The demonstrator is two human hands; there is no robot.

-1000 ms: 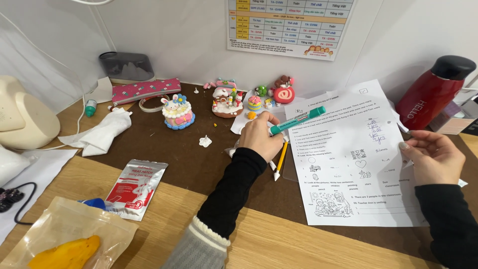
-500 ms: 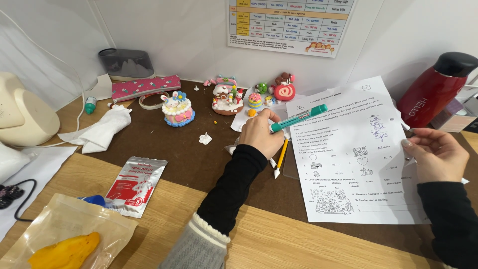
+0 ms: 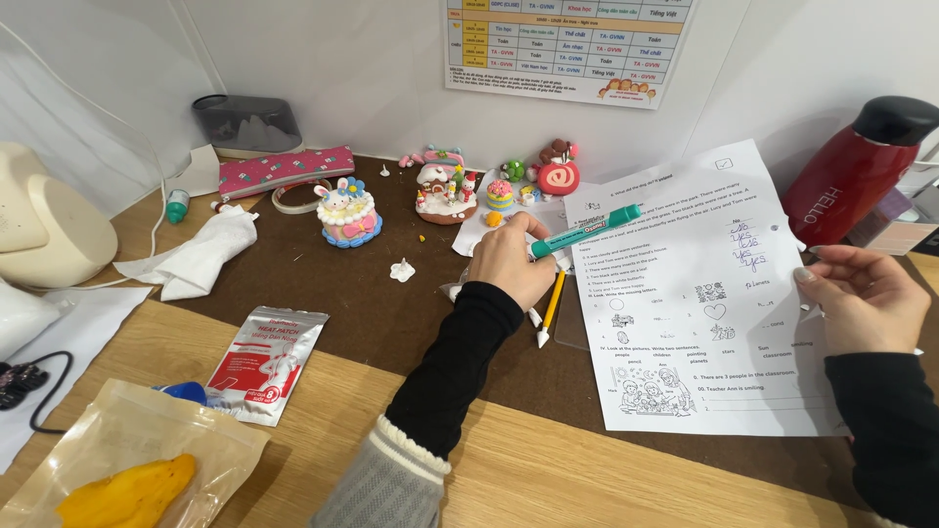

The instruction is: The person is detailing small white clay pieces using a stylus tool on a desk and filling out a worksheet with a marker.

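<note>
Teal marker point(image 3: 585, 231) sits pinched in the left hand point(image 3: 511, 260) beside the worksheet point(image 3: 699, 293), whose right edge the right hand point(image 3: 861, 298) grips, likely poised for writing.

The wall chart point(image 3: 570, 44) is cut off by the top edge. The left hand point(image 3: 511, 262) hides the teal marker's point(image 3: 585, 231) lower end and part of the yellow pencil point(image 3: 553, 300). The worksheet's point(image 3: 704, 303) small print stays unreadable. At the desk's bottom-left corner, the clear pouch point(image 3: 127, 460) runs out of view.
</note>
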